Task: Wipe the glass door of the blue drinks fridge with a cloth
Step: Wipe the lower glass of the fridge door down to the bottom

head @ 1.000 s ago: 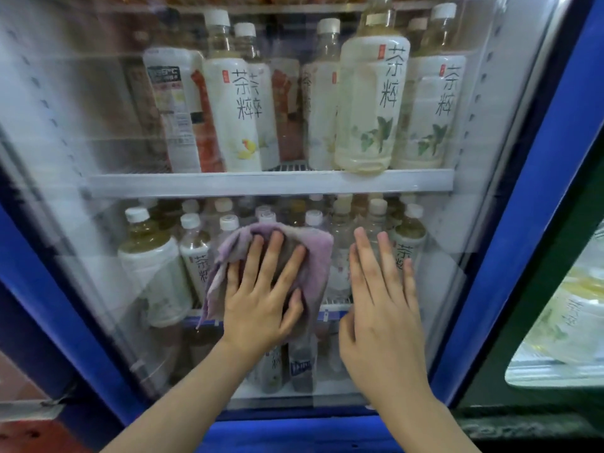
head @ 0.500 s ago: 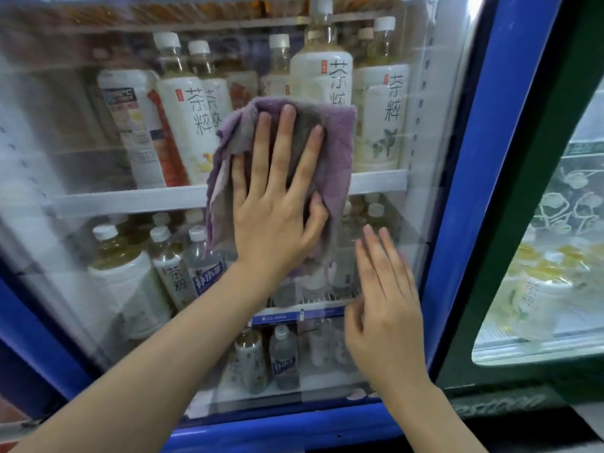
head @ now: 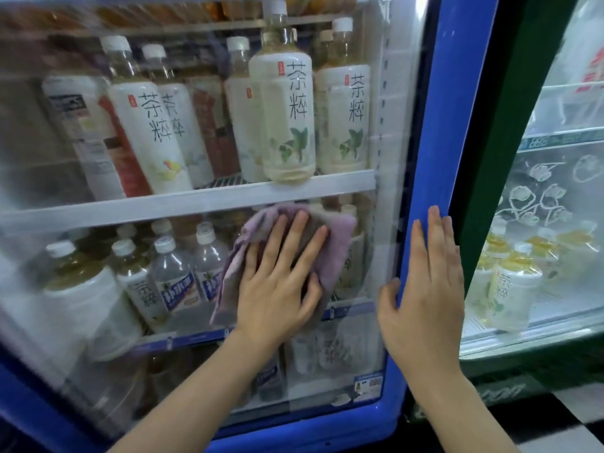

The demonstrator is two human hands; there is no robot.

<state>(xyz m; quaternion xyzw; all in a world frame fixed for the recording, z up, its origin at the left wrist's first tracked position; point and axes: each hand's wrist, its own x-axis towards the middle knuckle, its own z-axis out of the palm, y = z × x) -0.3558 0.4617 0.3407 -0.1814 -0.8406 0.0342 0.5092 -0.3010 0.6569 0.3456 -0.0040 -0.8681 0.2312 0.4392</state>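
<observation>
Pressing purple cloth [head: 330, 246] flat-fingered to glass door [head: 389, 158], left hand [head: 277, 282]; right hand [head: 425, 289] flat on blue frame [head: 434, 142]; bottles behind blurred.

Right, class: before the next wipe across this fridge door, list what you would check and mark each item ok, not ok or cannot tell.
1. Cloth lies flat against the glass door under the left hand: ok.
2. Left hand fingers spread straight, pressing the cloth, not bunching it: ok.
3. Right hand rests flat on the blue door frame, off the glass: ok.
4. Door fully closed against the fridge: cannot tell.
5. Glass free of smears: cannot tell, as reflections and blur hide it.
6. Cloth clean or damp enough: cannot tell.
</observation>
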